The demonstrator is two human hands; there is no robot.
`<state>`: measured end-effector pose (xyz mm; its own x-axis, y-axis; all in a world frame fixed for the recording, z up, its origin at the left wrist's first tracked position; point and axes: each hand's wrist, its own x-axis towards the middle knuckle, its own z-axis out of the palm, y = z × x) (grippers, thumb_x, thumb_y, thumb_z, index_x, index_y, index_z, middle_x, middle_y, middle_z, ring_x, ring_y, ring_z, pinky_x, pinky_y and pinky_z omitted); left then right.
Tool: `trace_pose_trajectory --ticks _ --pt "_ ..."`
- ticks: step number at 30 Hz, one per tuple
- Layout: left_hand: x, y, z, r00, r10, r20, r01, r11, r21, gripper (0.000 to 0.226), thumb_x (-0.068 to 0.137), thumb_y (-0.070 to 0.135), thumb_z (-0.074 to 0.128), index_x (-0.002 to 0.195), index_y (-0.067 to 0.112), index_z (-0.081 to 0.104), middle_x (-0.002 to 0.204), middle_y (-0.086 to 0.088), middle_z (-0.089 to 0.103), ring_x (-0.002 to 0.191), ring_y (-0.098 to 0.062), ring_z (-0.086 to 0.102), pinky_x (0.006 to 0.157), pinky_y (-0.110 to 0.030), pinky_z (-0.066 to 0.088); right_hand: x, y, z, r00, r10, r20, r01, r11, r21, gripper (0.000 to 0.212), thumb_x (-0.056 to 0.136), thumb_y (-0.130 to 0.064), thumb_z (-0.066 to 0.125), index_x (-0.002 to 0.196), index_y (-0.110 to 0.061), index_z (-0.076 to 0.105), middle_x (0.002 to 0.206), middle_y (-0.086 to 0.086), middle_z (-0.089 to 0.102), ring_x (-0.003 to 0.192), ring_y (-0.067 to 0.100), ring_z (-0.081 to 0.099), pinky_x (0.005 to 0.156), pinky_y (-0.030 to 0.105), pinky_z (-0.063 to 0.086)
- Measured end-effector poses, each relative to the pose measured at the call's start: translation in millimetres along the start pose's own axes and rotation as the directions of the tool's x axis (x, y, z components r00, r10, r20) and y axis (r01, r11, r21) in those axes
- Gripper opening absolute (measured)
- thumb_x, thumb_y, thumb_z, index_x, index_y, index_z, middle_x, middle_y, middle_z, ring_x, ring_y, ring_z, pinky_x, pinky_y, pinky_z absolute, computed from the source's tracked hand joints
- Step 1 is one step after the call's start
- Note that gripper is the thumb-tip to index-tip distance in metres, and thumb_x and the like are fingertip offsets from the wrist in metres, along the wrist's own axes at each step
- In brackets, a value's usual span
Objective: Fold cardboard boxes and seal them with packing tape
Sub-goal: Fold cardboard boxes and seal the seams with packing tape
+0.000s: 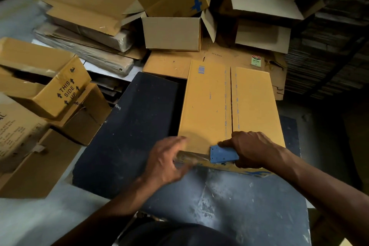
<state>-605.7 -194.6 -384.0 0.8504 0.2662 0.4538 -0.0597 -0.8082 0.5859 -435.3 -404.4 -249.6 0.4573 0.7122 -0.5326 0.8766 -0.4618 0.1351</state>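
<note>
A long yellow-brown cardboard box (207, 104) lies on a dark table (135, 126), its two top flaps folded down and meeting at a centre seam. At the box's near edge my right hand (249, 149) grips a blue tape dispenser (222, 154) pressed by the seam. A strip of clear tape (189, 156) runs left from the dispenser along the near edge. My left hand (165, 163), blurred, lies on that near left corner with fingers on the tape.
Piles of flat and half-folded cardboard boxes (171, 32) crowd the far side and the left, one marked "THIS SIDE UP" (65, 91). Stacked cardboard sheets (329, 56) rise at the right. The table's near part (239, 201) is scuffed and bare.
</note>
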Motion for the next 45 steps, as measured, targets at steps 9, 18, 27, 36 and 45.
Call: trace_pose_trajectory --ticks 9,18,27,36,45 --pt "1 -41 51 0.799 0.563 0.212 -0.601 0.726 0.333 0.045 0.09 0.005 0.063 0.135 0.008 0.068 0.143 -0.01 0.063 0.132 -0.024 0.061 0.11 -0.044 0.043 -5 2 11 0.997 -0.057 0.049 0.063 0.989 -0.134 0.07 0.104 -0.033 0.055 0.163 -0.033 0.018 0.127 0.014 0.057 0.109 0.033 0.064 0.074 0.04 0.05" --pt "0 -46 55 0.811 0.555 0.187 -0.585 0.753 0.303 0.041 0.099 0.01 0.063 0.14 0.008 0.063 0.15 -0.009 0.056 0.139 -0.024 0.054 0.109 -0.047 0.049 -37 48 29 0.996 -0.054 0.073 0.062 0.992 -0.113 0.076 0.103 -0.038 0.057 0.164 -0.034 0.011 0.125 0.011 0.053 0.109 0.027 0.059 0.087 0.041 0.055" --pt "0 -37 47 0.848 0.496 0.185 -0.527 0.826 0.201 0.042 0.103 0.019 0.066 0.144 0.011 0.06 0.153 -0.005 0.054 0.143 -0.022 0.05 0.112 -0.048 0.047 -80 101 55 0.998 0.01 0.061 0.0 0.988 -0.152 0.078 0.103 -0.046 0.054 0.162 -0.043 0.004 0.122 0.004 0.054 0.107 0.02 0.059 0.091 0.04 0.049" --pt "-4 -16 40 0.875 0.382 0.296 -0.465 0.833 0.3 0.055 0.095 0.03 0.065 0.143 0.004 0.059 0.153 -0.011 0.052 0.141 -0.029 0.052 0.112 -0.054 0.044 -85 102 87 0.999 0.021 0.032 -0.012 0.971 -0.239 0.082 0.102 -0.052 0.054 0.161 -0.039 -0.002 0.138 0.014 0.049 0.125 0.032 0.054 0.102 0.05 0.044" --pt "5 66 107 0.842 0.277 0.463 -0.442 0.846 0.297 0.093 0.09 0.064 0.058 0.16 0.008 0.034 0.168 -0.008 0.026 0.155 -0.022 0.026 0.126 -0.043 0.019 -99 124 96 0.994 -0.104 0.03 0.107 0.986 -0.13 0.081 0.105 -0.056 0.043 0.149 -0.056 -0.025 0.128 0.013 0.044 0.108 0.028 0.054 0.091 0.045 0.05"
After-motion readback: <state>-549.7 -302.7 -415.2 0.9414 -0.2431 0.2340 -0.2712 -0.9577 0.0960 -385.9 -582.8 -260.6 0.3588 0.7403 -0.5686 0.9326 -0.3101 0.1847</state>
